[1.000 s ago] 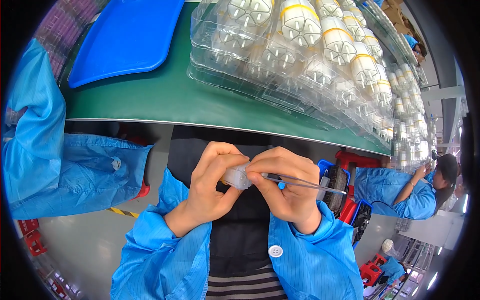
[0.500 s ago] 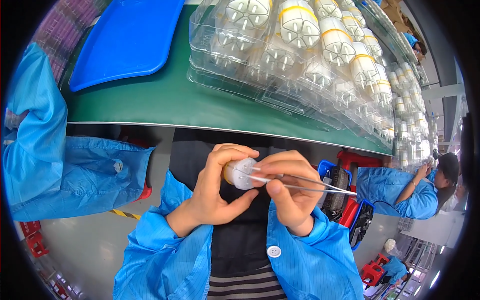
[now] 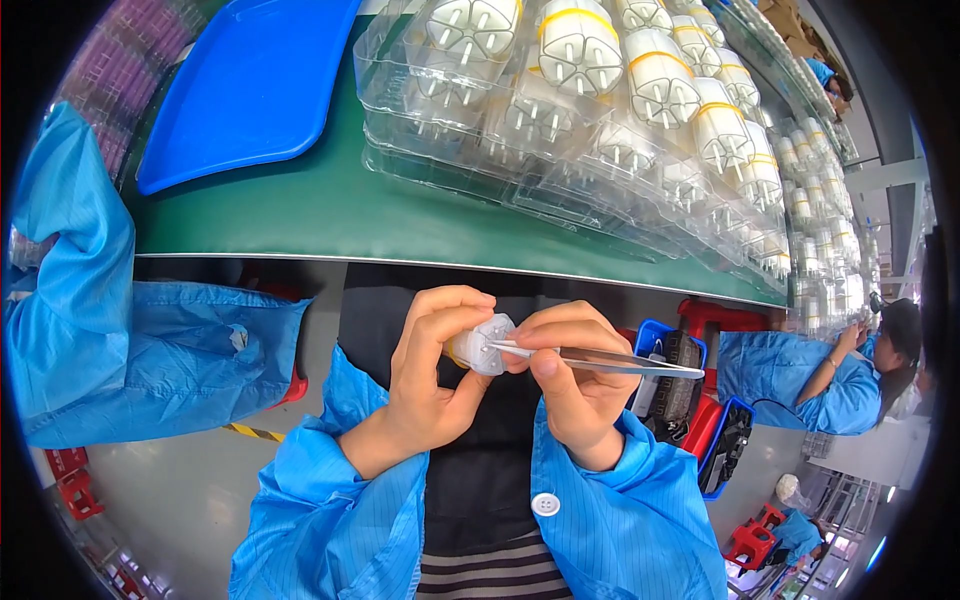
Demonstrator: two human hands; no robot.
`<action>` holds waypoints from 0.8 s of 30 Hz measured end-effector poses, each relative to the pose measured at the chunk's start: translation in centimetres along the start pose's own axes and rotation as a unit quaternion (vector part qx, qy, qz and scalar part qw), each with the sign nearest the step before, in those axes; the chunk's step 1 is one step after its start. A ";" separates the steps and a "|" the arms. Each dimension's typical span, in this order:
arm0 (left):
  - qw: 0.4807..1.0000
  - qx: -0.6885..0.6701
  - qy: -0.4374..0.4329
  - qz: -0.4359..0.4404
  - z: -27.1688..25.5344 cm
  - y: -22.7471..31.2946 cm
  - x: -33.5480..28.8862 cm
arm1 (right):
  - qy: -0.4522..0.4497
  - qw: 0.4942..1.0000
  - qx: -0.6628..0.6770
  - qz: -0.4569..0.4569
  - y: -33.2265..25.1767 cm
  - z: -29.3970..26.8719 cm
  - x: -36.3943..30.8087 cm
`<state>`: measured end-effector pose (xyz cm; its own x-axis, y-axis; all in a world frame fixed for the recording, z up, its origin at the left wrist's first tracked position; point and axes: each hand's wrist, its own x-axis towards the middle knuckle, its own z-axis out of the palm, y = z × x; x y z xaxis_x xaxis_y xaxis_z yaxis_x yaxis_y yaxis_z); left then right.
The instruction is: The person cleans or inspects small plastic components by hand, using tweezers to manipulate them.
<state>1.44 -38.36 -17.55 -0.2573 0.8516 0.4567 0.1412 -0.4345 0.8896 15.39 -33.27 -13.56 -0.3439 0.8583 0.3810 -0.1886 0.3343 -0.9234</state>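
My left hand (image 3: 428, 370) is wrapped round a small white plastic cylinder (image 3: 484, 346), with its segmented end face turned toward my right. A bit of a yellow band shows on it beside my palm. Between the thumb and fingers of my right hand (image 3: 572, 375) is a pair of metal tweezers (image 3: 640, 364). Their tips reach the cylinder's end face, among its prongs; whether they grip one is too small to tell. Both hands are held over my lap, in front of the table's near edge.
Stacked clear plastic trays (image 3: 440, 165) on the green table (image 3: 250, 215) hold several similar white cylinders with yellow bands. A blue tray (image 3: 245, 90) lies at the far left. People in blue smocks sit on both sides. Blue bins (image 3: 722, 450) and red stools stand at the right.
The tweezers have turned in my right hand, and their arms are now closer together. My left hand and the cylinder have shifted slightly. The table appears a little lower in view.
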 end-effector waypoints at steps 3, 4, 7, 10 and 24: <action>1.000 0.016 -0.007 0.001 -0.1 0.1 0.0 | 0.008 1.000 0.007 0.013 0.0 0.0 0.0; 1.000 0.016 -0.007 0.001 -0.1 0.1 0.0 | 0.007 1.000 0.011 0.012 0.1 0.0 0.0; 0.999 0.025 -0.003 0.028 -0.1 -0.1 0.0 | 0.010 1.000 0.024 0.011 0.3 0.0 -0.2; 0.999 0.031 -0.004 0.037 -0.1 -0.1 0.0 | 0.013 0.999 0.030 0.014 0.3 0.1 -0.3; 0.999 0.019 -0.013 0.033 -0.6 -0.2 0.0 | -0.013 1.000 0.015 0.005 0.3 0.1 -0.1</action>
<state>0.84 -38.45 -17.71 -0.2210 0.8293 0.5132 0.1941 -0.4782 0.8565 15.23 -33.28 -13.83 -0.3698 0.8509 0.3731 -0.2118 0.3137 -0.9256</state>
